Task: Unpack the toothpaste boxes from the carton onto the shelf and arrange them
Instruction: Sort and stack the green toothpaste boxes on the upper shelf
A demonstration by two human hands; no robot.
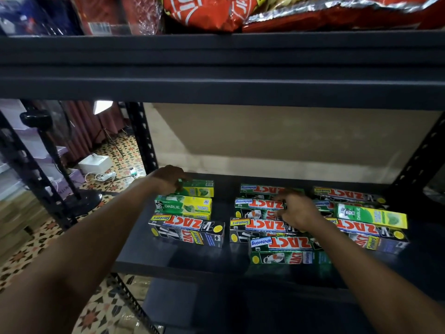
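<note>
Toothpaste boxes lie on the dark shelf [134, 256]. My left hand [168, 178] grips the left end of a green and yellow Darlie box [198, 189] at the back left. In front of it lie another Darlie box [185, 206] and a black Zact Smokers box [190, 231]. My right hand [297, 210] rests on a green Zact Whitening box [257, 204] in the middle stack; whether its fingers grip the box I cannot tell. More Zact boxes [284, 244] and a Darlie box [372, 216] lie to the right. No carton is in view.
The shelf above [216, 68] hangs low over the boxes and carries red snack bags [209, 13]. Black perforated uprights [142, 136] stand at both sides. Left of the rack, a fan stand [81, 198] and cables lie on the patterned floor.
</note>
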